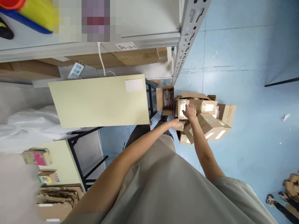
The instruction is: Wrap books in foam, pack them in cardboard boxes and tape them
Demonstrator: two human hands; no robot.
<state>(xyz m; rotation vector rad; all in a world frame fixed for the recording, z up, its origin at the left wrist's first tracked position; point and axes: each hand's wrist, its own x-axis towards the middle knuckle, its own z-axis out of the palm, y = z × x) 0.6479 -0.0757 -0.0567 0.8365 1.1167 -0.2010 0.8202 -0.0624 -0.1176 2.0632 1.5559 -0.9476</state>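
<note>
A heap of taped cardboard boxes (210, 123) lies on the blue floor beside a shelf post. My right hand (190, 111) rests on a box with a white label (181, 109) at the top of the heap, fingers spread and flat. My left hand (177, 123) reaches in just below it, and its fingers curl round the edge of a small cardboard box (184, 125) at the heap's near side. Both forearms stretch out from my grey shirt towards the heap.
An open box with white contents (167, 99) stands left of the heap. A pale green tabletop (100, 101) on black legs fills the left middle, under a grey metal shelf (187, 40) holding flat cartons. Another person's shoes (272, 199) and more boxes (291, 183) are at bottom right.
</note>
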